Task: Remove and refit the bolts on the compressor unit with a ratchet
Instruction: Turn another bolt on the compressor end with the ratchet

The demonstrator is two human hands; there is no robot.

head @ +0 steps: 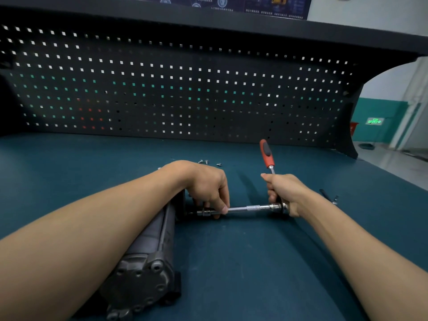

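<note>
I am seeing the compressor (148, 246) lying on its side on the blue bench (254, 262), running away from the near edge under the left forearm. The left hand (206, 181) is pinching the steel extension bar (245, 208) close to the compressor's far end, fingers curled round it. The right hand (284, 193) is gripping the ratchet (266, 154) at its head, with the red handle sticking up. Loose bolts (205, 161) are lying just beyond the left hand, before the pegboard (185, 89).
</note>
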